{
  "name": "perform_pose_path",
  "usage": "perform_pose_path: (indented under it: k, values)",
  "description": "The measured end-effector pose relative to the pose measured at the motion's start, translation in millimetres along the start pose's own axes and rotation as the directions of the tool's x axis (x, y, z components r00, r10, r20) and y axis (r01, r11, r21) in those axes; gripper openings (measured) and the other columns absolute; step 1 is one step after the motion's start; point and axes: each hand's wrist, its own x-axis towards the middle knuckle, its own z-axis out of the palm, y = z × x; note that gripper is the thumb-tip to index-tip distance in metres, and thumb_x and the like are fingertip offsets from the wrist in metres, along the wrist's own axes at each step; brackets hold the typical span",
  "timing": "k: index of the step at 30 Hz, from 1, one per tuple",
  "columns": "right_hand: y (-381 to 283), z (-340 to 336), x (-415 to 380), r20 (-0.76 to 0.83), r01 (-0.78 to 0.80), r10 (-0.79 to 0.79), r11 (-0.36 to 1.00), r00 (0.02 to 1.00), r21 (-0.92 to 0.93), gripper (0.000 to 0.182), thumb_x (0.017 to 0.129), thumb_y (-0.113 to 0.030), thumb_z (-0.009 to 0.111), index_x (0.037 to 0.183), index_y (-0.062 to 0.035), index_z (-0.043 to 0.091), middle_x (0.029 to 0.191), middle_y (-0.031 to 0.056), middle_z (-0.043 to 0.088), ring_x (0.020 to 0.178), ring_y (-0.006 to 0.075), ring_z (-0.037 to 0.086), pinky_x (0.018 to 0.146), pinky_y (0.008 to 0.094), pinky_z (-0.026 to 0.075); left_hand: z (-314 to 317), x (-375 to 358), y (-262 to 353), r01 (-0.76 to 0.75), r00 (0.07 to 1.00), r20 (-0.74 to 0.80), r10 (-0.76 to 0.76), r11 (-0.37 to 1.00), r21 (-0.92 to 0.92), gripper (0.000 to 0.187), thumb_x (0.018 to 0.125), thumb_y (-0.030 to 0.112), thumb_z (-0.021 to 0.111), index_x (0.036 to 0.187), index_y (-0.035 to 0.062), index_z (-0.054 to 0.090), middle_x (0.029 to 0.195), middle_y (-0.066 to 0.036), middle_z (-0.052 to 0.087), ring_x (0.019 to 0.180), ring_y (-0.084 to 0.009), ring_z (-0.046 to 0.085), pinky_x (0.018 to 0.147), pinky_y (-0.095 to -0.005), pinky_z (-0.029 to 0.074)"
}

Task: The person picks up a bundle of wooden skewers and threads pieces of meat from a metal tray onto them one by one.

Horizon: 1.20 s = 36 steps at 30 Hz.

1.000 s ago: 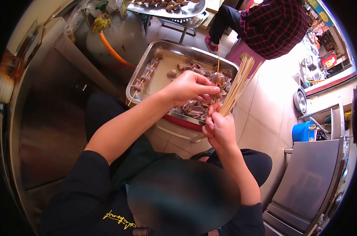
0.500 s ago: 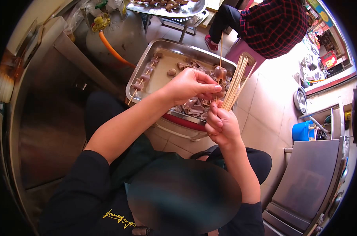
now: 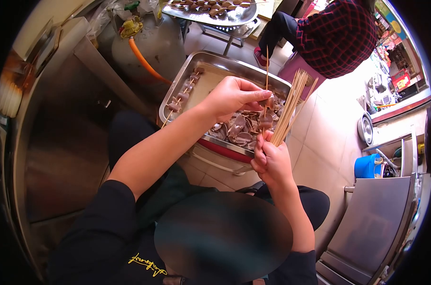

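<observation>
My left hand [image 3: 237, 99] pinches a piece of gizzard-like meat [image 3: 270, 102] between thumb and fingers, on an upright wooden skewer [image 3: 267, 69]. Another meat piece [image 3: 265, 122] sits lower on that same skewer. Closed around the skewer's lower end is my right hand [image 3: 272, 161], which also grips a bundle of bare bamboo skewers [image 3: 290, 111] fanning upward. Both hands are over the near right side of a steel tray [image 3: 180, 76]. Loose sliced meat [image 3: 239, 128] is heaped in the tray beneath them. A filled skewer [image 3: 182, 96] lies along the tray's left side.
Behind the tray stands another metal tray of filled skewers [image 3: 215, 16]. A gas cylinder [image 3: 151, 42] with an orange hose [image 3: 146, 61] is at the back left. A person in a checked top [image 3: 341, 38] sits back right. A blue bucket [image 3: 365, 161] stands at the right.
My left hand has slid up the skewer relative to my right hand, exposing the lower meat piece. The right hand keeps its hold. The whole view has shifted slightly.
</observation>
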Motion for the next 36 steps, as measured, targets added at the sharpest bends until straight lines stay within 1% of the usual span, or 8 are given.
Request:
perform_pose_path:
  k: [9, 12, 13, 14, 18, 21, 28, 36]
  values:
    - [-10.1, -8.0, -3.0, 0.002, 0.042, -0.042, 0.998, 0.999, 0.047, 0.01, 0.089, -0.001, 0.044, 0.086, -0.0088, 0.048, 0.06, -0.0016, 0.04, 0.044, 0.0066, 0.034, 0.037, 0.0226, 0.025, 4.2, 4.2, -1.3, 0.005, 1.0, 0.021, -0.007, 0.997, 0.078, 0.027, 0.085, 0.021, 0.075, 0.096, -0.0031, 0.07, 0.088, -0.007, 0.071, 0.071, -0.0104, 0.065, 0.067, -0.0235, 0.056]
    - [-31.9, -19.7, -4.5, -0.079, 0.135, -0.132, 0.99, 0.988, 0.035, 0.013, 0.093, -0.002, 0.038, 0.089, -0.0091, 0.048, 0.053, -0.003, 0.037, 0.037, 0.006, 0.027, 0.033, 0.021, 0.023, 1.0, 20.9, 8.6, -0.018, 0.999, 0.031, 0.01, 0.961, 0.275, 0.028, 0.083, 0.025, 0.076, 0.094, 0.0002, 0.072, 0.087, -0.009, 0.072, 0.07, -0.0137, 0.067, 0.066, -0.0262, 0.055]
    - [-39.8, -24.1, -5.1, -0.081, 0.166, -0.162, 0.986, 0.983, 0.033, 0.014, 0.093, -0.001, 0.036, 0.09, -0.0084, 0.048, 0.052, -0.0032, 0.037, 0.036, 0.0057, 0.026, 0.032, 0.0209, 0.023, 0.6, 30.0, 8.3, -0.195, 0.981, 0.145, 0.131, 0.712, 0.675, 0.025, 0.083, 0.026, 0.074, 0.097, 0.0049, 0.073, 0.093, -0.01, 0.072, 0.071, -0.0165, 0.068, 0.068, -0.0293, 0.055]
    - [-46.3, -29.3, -4.6, -0.085, 0.172, -0.168, 0.984, 0.982, 0.039, 0.014, 0.093, -0.001, 0.036, 0.09, -0.0084, 0.048, 0.052, -0.0032, 0.037, 0.036, 0.0057, 0.026, 0.032, 0.0209, 0.023, 2.0, 37.5, 5.8, -0.344, 0.935, 0.302, 0.185, 0.284, 0.895, 0.024, 0.083, 0.027, 0.072, 0.099, 0.0096, 0.074, 0.1, -0.011, 0.071, 0.073, -0.0192, 0.068, 0.071, -0.0325, 0.055]
    - [-62.9, -39.0, -6.2, -0.128, 0.215, -0.207, 0.976, 0.97, 0.046, 0.014, 0.095, -0.003, 0.036, 0.091, -0.0079, 0.049, 0.052, -0.0039, 0.036, 0.037, 0.005, 0.026, 0.033, 0.0211, 0.023, 30.4, 50.6, -17.9, -0.286, 0.947, 0.307, 0.093, -0.188, 0.94, 0.021, 0.072, 0.026, 0.075, 0.089, 0.013, 0.072, 0.096, -0.009, 0.066, 0.096, -0.0273, 0.064, 0.081, -0.0381, 0.052]
    - [-66.2, -48.4, -7.6, -0.073, 0.239, -0.233, 0.966, 0.97, 0.098, 0.013, 0.093, -0.001, 0.04, 0.091, -0.0073, 0.051, 0.057, -0.003, 0.04, 0.042, 0.0052, 0.033, 0.036, 0.0214, 0.025, 31.2, 61.9, -33.7, -0.27, 0.944, 0.315, 0.101, -0.313, 0.91, 0.023, 0.069, 0.025, 0.077, 0.087, 0.0129, 0.069, 0.097, -0.009, 0.065, 0.095, -0.0282, 0.063, 0.081, -0.0377, 0.052]
    - [-66.8, -51.3, -7.6, -0.066, 0.232, -0.227, 0.97, 0.972, 0.079, 0.014, 0.095, -0.002, 0.037, 0.089, -0.0071, 0.049, 0.054, -0.003, 0.038, 0.039, 0.0046, 0.028, 0.035, 0.0209, 0.024, 11.0, 64.3, -10.4, -0.239, 0.97, 0.224, 0.09, 0.23, 0.943, 0.02, 0.067, 0.02, 0.081, 0.084, 0.0113, 0.072, 0.076, -0.008, 0.07, 0.076, -0.0225, 0.069, 0.068, -0.0345, 0.053]
    - [-57.9, -47.5, -2.9, 0.013, 0.192, -0.193, 0.978, 0.981, 0.08, 0.012, 0.094, -0.002, 0.04, 0.087, -0.0068, 0.048, 0.055, -0.0021, 0.039, 0.04, 0.0047, 0.029, 0.035, 0.0211, 0.024, -17.7, 46.0, 10.3, -0.155, 0.986, 0.166, -0.01, 0.295, 0.943, 0.025, 0.075, 0.017, 0.077, 0.1, 0.0136, 0.076, 0.069, -0.003, 0.066, 0.061, -0.009, 0.056, 0.06, -0.0282, 0.047]
